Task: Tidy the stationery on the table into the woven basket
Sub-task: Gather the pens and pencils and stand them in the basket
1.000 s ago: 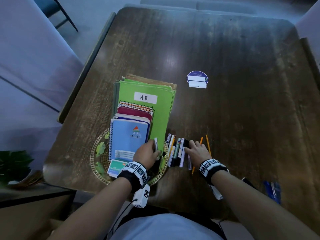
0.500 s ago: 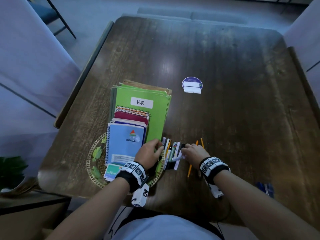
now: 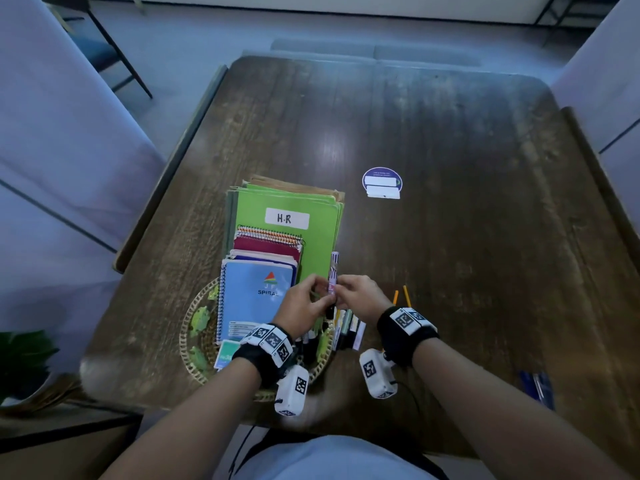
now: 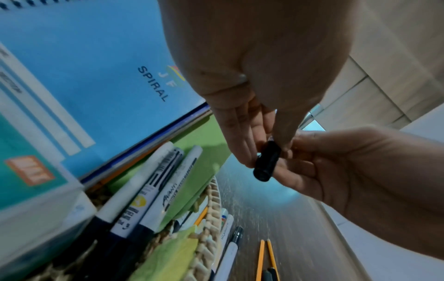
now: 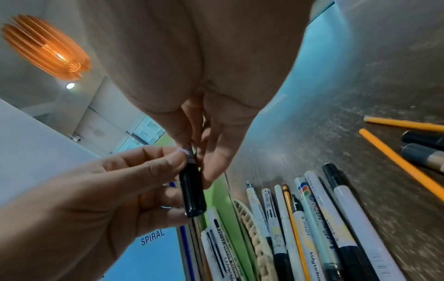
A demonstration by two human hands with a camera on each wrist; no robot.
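Observation:
The round woven basket (image 3: 188, 327) stands at the table's front left and holds a blue spiral notebook (image 3: 256, 299), more notebooks, green folders (image 3: 311, 237) and a few markers (image 4: 149, 190). Both hands pinch one white marker (image 3: 333, 278) with a black cap (image 4: 266, 163) just above the basket's right rim (image 5: 259, 243). My left hand (image 3: 320, 289) holds it from the left and my right hand (image 3: 343, 289) from the right. A row of pens and markers (image 5: 312, 218) lies on the table right of the basket, with two orange pencils (image 3: 405, 296) beyond.
A round purple sticker (image 3: 382, 181) lies mid-table. Blue pens (image 3: 536, 386) sit at the front right edge. A potted plant (image 3: 24, 358) stands on a low surface to the left. Light-covered chairs flank the table.
My right hand lifted a marker out of the row on the table. My left hand left the basket and took hold of the same marker; both now hold it raised.

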